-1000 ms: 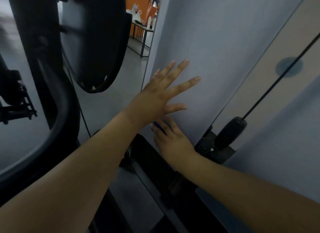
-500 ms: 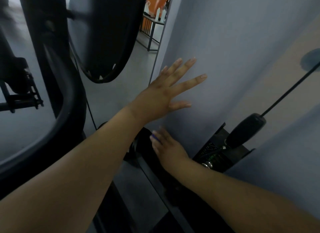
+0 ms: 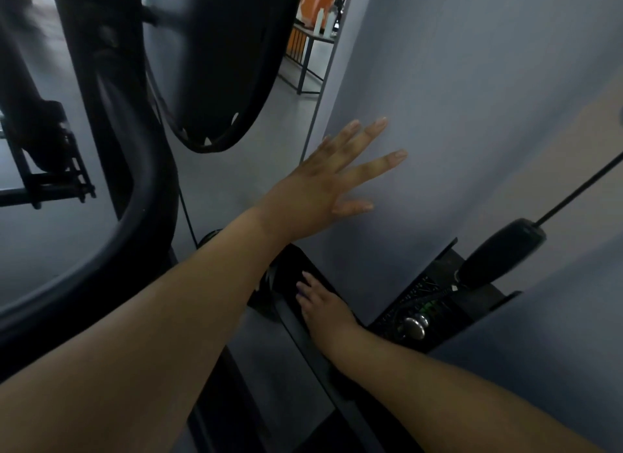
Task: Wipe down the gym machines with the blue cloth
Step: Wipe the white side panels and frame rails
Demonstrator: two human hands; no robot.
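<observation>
Grey panel [image 3: 455, 115] under my left hand [image 3: 313, 189]: palm laid flat, fingers spread and straight, bracing, holding nothing. Below it, my right hand [image 3: 327, 314] lies low on the black rail [image 3: 286, 260] at the panel's foot, fingers stretched forward and pressing down. A faint blue edge at its fingertips is, I judge, the cloth [image 3: 299, 297]; the rest is hidden beneath the hand, so how it is folded cannot be told.

Just right of that hand, in the gap between panels, sits the weight stack [image 3: 426, 301] with its chrome pin [image 3: 415, 328]. Above it a black bumper [image 3: 502, 253] hangs on a thin cable [image 3: 580, 189]. To the left stands a black curved frame [image 3: 141, 199].

Progress: the wipe is on the rail at the base of this machine. No streaks or damp marks show, so what is already clean cannot be read. The stack, bumper and frame would seem left to do.

Writing: small green and pale marks on the stack, too blurred to read. No brand visible.
</observation>
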